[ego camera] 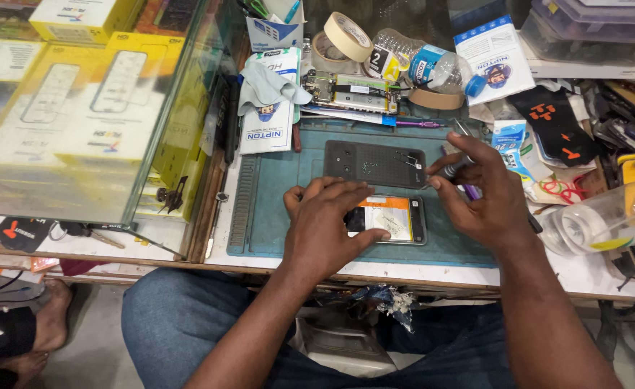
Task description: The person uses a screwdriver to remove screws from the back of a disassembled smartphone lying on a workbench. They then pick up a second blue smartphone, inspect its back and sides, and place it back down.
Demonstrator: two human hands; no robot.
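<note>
Two hands: left hand (330, 223) steadies opened phone (393, 218); right hand (480, 191) seemingly grips screwdriver (450, 171).

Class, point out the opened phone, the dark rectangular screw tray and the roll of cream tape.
opened phone (393, 218), head view, orange inner panel.
dark rectangular screw tray (364, 162), head view, centre.
roll of cream tape (349, 36), head view, outer band.

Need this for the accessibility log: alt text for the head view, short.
Seen from above, a person's left hand presses down on an opened phone lying on a teal work mat, while the right hand holds a thin screwdriver beside it. A dark perforated screw tray lies behind the phone, amid cluttered boxes, tape rolls and a plastic bottle.
</note>
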